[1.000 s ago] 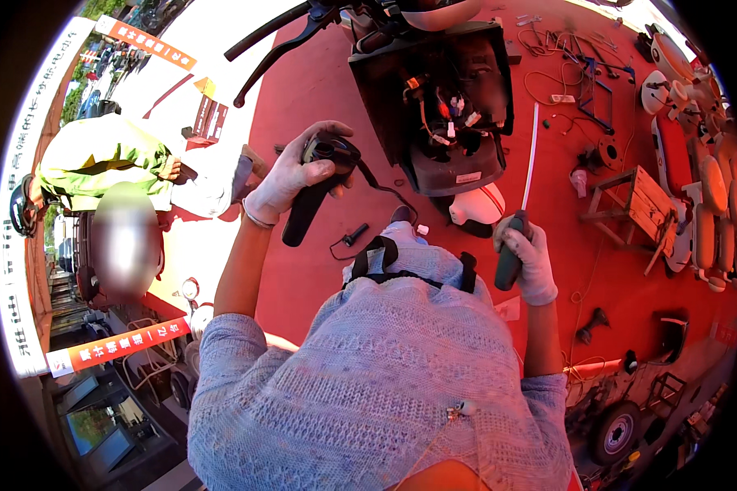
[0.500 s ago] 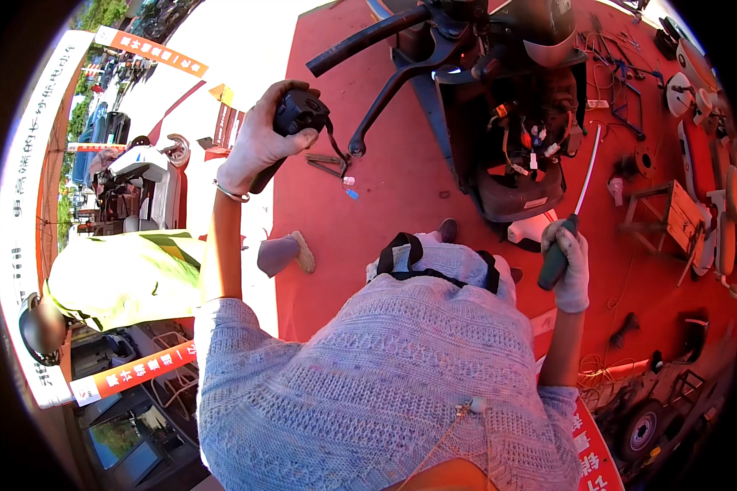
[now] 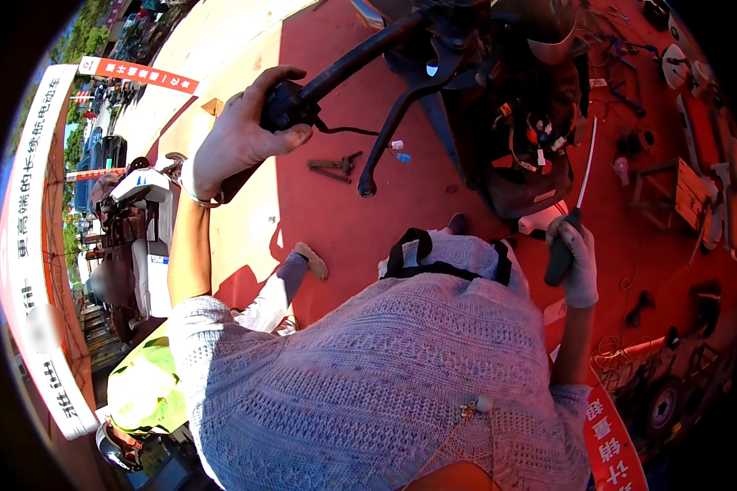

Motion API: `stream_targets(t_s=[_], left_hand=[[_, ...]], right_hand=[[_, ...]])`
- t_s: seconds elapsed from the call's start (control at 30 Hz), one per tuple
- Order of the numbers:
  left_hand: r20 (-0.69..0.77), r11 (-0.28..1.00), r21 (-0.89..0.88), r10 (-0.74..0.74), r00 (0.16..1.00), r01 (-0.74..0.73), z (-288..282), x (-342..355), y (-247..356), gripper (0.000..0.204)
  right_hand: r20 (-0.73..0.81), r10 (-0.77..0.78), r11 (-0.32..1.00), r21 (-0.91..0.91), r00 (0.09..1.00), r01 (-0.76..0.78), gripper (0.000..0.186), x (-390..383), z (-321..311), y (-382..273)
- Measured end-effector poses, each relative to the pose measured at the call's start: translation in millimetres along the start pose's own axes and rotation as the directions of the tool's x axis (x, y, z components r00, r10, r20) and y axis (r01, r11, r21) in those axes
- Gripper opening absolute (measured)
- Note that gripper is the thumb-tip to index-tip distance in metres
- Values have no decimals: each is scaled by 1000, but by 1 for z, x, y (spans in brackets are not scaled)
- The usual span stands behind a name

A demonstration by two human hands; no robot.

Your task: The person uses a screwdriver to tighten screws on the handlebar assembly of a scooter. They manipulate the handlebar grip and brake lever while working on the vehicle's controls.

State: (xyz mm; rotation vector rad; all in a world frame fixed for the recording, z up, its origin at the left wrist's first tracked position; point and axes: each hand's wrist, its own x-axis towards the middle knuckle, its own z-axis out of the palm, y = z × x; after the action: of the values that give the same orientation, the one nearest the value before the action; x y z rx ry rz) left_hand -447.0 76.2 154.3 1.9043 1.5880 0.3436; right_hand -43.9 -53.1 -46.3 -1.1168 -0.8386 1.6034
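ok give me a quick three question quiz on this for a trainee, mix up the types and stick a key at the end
1. What tool does the right hand hold?
2. True or false: the left hand is empty.
3. Which colours are the two plugs beside the lever in the picture?
a) red and green
b) white and blue
c) black and yellow

Key:
1. A screwdriver.
2. False; it grasps a black switch unit.
3. b
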Motion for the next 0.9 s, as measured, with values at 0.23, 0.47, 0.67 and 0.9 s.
stream_targets(t_s=[0.23, 0.47, 0.67, 0.9], left_hand=[[116, 960, -245, -106, 988, 132, -1, 2, 0, 72], [180, 860, -474, -118, 977, 191, 3, -2, -13, 77], [238, 866, -435, -153, 959, 246, 8, 5, -14, 65], [336, 797, -570, 7, 942, 198, 16, 12, -41, 60]], right_hand=[[176, -70, 968, 250, 982, 24, 17, 26, 38, -2], [364, -150, 923, 384, 919, -1, 6, 56, 101, 2], [397, -217, 970, 189, 892, 152, 19, 36, 127, -55], [483, -460, 870, 78, 745, 486, 34, 19, 218, -36]])
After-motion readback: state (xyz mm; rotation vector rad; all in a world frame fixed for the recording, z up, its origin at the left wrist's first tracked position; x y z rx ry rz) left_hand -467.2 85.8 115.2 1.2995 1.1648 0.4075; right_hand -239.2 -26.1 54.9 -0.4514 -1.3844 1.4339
